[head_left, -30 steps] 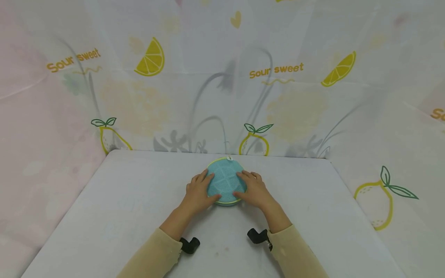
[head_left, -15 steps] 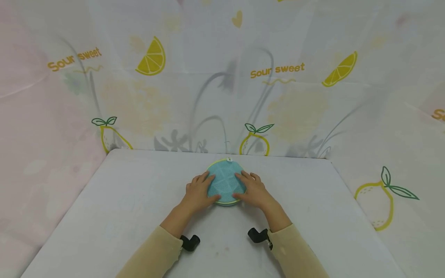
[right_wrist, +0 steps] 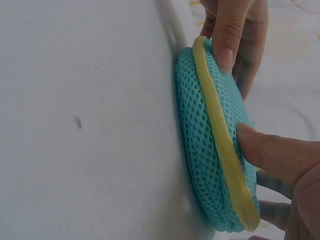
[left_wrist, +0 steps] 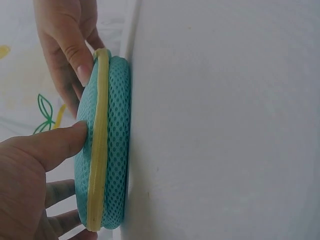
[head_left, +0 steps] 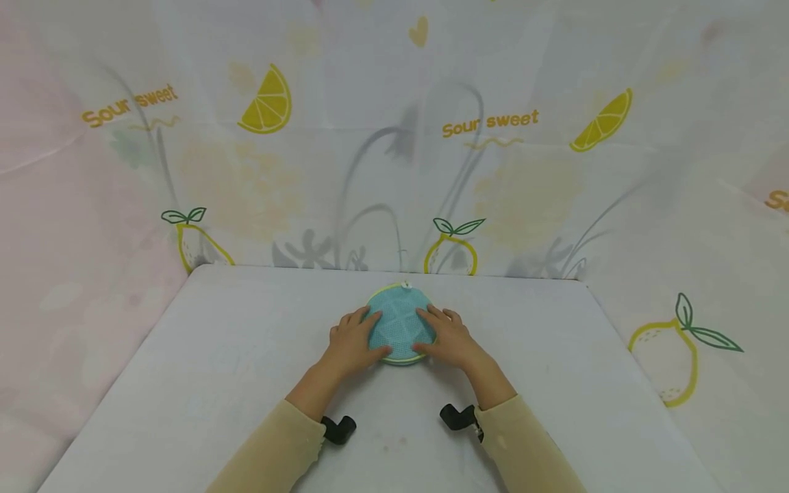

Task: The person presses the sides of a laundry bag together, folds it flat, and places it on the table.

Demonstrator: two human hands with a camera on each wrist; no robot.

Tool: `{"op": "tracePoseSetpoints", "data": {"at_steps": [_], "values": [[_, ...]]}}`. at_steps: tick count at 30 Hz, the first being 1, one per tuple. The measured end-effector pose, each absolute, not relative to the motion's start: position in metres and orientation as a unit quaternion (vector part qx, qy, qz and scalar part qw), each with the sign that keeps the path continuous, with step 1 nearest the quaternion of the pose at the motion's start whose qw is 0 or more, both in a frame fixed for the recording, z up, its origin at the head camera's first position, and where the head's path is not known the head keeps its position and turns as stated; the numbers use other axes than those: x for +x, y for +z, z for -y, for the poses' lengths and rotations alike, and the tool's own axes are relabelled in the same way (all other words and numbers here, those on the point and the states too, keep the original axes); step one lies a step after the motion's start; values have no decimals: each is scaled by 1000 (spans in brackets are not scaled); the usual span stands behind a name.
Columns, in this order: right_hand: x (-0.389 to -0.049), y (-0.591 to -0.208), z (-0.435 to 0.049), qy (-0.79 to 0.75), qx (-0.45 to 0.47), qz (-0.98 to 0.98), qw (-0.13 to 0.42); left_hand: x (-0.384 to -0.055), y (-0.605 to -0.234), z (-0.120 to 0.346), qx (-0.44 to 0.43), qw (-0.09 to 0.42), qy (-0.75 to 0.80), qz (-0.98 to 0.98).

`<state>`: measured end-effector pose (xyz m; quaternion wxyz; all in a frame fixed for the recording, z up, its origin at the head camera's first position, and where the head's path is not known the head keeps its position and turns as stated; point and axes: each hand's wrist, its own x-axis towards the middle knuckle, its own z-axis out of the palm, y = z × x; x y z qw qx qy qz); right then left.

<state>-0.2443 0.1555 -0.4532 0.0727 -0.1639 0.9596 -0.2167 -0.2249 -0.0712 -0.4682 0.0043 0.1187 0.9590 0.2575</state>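
A round teal mesh pouch (head_left: 401, 322) with yellow edging lies flat on the white table (head_left: 246, 329), a small white tab (head_left: 407, 284) at its far edge. My left hand (head_left: 351, 344) rests on its left side, fingers spread and thumb (left_wrist: 67, 142) against the top near the yellow trim. On the opposite side my right hand (head_left: 454, 340) touches it the same way, its thumb (right_wrist: 265, 150) pressing the mesh top. Both wrist views show the puffed mesh side wall below the yellow band (right_wrist: 220, 130). What the pouch holds inside is hidden.
A black bent piece sits at each wrist, one by the left sleeve (head_left: 271, 445) and one by the right sleeve (head_left: 524, 445). Behind the table hangs a pale curtain (head_left: 382, 89) printed with lemons and words. Faint small marks spot the tabletop near the front.
Both hands stay on the pouch, which remains in place. Its mesh top and far edge look slightly lower than a second ago.
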Motion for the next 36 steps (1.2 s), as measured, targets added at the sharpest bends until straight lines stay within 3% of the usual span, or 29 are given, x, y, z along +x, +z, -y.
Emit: {"op": "tracePoseSetpoints", "data": {"at_steps": [36], "values": [[-248, -460, -156, -220, -170, -954, 110, -227, -467, 71, 103, 42, 239, -965]]}}
